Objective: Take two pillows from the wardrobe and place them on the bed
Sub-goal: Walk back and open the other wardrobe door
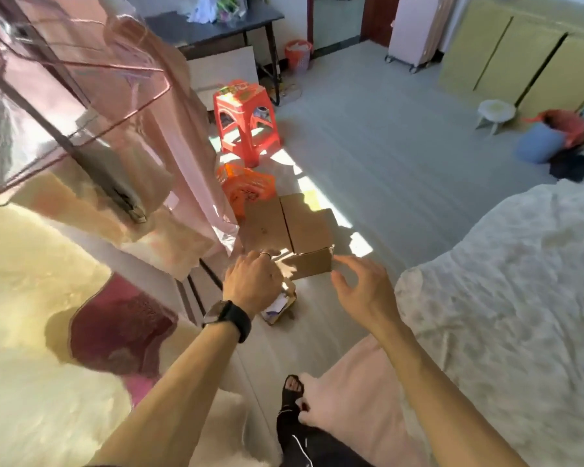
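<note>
The pink fabric wardrobe [122, 106] stands at the left with its front flap pulled aside. Soft cream bedding [31, 291], possibly pillows, fills its lower part, with a dark red cloth [122, 332] among it. The bed [506, 298] with a pale patterned cover lies at the right. A pink soft piece [361, 396] rests on its near edge. My left hand [253, 281], wearing a watch and a ring, hovers by the wardrobe's corner with fingers curled and nothing visible in it. My right hand [361, 288] is spread open in the air between wardrobe and bed.
A closed cardboard box [290, 230] and a small torn box [280, 306] lie on the floor ahead. An orange stool [245, 119] and an orange basket [246, 187] stand beyond, then a dark desk [213, 26]. My sandalled foot [292, 392] is below.
</note>
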### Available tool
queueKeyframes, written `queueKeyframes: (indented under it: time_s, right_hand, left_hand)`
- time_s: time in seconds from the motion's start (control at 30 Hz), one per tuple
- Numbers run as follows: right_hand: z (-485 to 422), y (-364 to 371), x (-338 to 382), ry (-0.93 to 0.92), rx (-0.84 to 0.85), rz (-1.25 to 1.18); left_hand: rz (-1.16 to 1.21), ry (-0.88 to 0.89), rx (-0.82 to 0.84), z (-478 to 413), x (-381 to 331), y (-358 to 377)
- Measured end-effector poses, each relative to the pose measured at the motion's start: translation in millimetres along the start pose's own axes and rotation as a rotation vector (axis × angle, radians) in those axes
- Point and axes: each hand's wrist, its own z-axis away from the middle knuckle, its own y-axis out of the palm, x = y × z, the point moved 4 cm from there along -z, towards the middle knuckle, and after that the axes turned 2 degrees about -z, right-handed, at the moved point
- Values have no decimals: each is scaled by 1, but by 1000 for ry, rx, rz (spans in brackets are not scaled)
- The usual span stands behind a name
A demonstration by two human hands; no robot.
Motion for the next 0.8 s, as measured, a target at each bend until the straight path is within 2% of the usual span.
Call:
queueKeyframes:
  time_s: [0.17,0.43,0.57,0.8]
  right_hand:
    - [-84,-31,-19,160,-160,-27]
    - [-181,-149,-70,340,-528,127]
    - [-229,-206,-120,405,-682,171]
    - [-335,-312,-228,555,-759,201]
  left_hand:
    - [-70,175,81,-124,-62,-15]
    - [-74,532,183,-279,-249,-2]
    - [-93,735,169,-345,-345,12]
    - [-81,953,139,-477,-510,20]
